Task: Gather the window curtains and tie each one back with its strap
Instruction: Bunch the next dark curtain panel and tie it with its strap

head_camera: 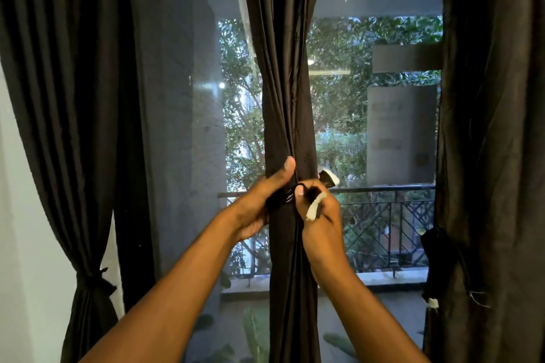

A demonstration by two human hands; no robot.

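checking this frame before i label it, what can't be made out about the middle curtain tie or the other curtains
All in the head view:
- Strap on the middle curtain: the left hand and right hand cover it, so whether a knot is formed cannot be told.
- Right curtain: its strap is dark on dark; fastening unclear.
- Left curtain: top and hem cut by the frame edges.

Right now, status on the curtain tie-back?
Left hand grips gathered middle curtain. Right hand pinches strap ends, knot not finished. Nothing in the way.
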